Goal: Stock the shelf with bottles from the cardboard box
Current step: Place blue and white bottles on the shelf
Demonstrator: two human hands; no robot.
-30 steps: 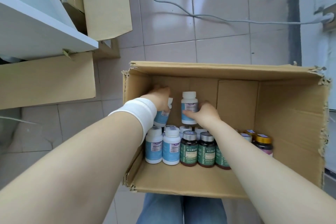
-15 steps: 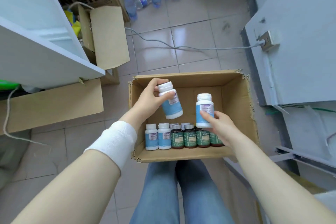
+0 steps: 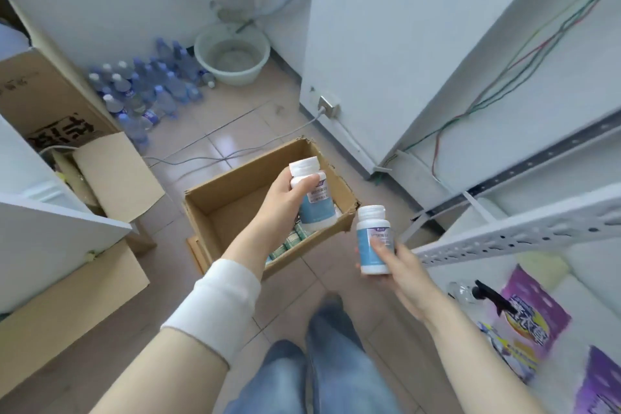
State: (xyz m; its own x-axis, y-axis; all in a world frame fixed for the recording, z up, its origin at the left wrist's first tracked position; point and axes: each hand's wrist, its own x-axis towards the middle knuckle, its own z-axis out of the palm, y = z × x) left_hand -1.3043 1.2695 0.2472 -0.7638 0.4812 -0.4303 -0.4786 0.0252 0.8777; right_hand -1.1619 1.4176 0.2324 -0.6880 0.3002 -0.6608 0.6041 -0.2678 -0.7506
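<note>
Two white-capped bottles with blue labels are being carried at once, one in each hand. The left hand (image 3: 285, 203), at the centre of the frame, is gripping its bottle (image 3: 316, 208) round the body, thumb curled across the front, directly above the open cardboard box (image 3: 232, 202). The right hand (image 3: 401, 267), right of centre, is holding the second bottle (image 3: 371, 235) upright, fingers curled round the label. This bottle is sitting clear of the box and just beside the perforated shelf rail (image 3: 524, 232) that is running across the right of the frame. Green-labelled bottles (image 3: 290, 240) are showing in the box's near corner, partly hidden by the left forearm, so the number remaining cannot be given. The shelf surface behind the rail is blurred and appears bare, though this is not certain. Purple packets (image 3: 534, 309) are lying on the level below, at lower right.

Judgement: the step in hand is the transfer to the shelf. The right bottle, being nearest the rail, should be going in first. It should be lifted clear over the rail's edge and set on its base toward the back, label outward. The left bottle should be following beside it, leaving front room for further rows. Each grip should be loosening only once the base is sitting flat.
</note>
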